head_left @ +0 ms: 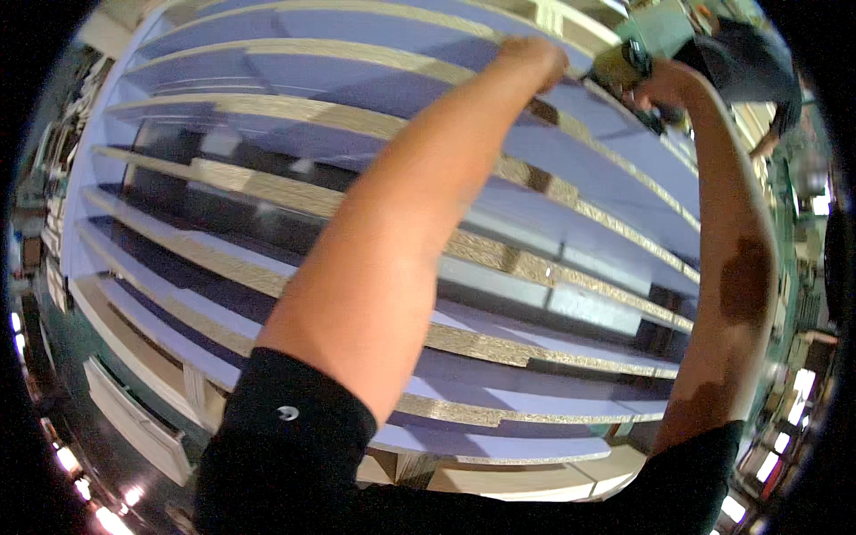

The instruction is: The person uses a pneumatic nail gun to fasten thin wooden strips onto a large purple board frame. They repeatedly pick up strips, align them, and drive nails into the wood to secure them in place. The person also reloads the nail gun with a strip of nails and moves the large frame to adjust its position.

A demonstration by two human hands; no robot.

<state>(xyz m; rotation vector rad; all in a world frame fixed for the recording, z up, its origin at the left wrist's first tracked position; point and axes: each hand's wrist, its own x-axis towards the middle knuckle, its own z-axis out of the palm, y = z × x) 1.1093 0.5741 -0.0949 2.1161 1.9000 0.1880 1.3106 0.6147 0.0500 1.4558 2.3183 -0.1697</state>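
Both my arms reach across a large rack of purple-faced boards with raw chipboard edges, toward its far right part. My left hand is closed at a board's chipboard edge near the top; its fingers are mostly hidden, so what they grip does not show. To its right, my right hand is wrapped round a dark tool with a rounded black part, whose exact kind I cannot make out. The tool is beside the upper right boards, a short way from my left hand.
A person in dark clothes stands close by at the far right, next to a pale green surface. At lower left a pale wooden panel lies near the rack. Light wooden beams run under the lowest boards.
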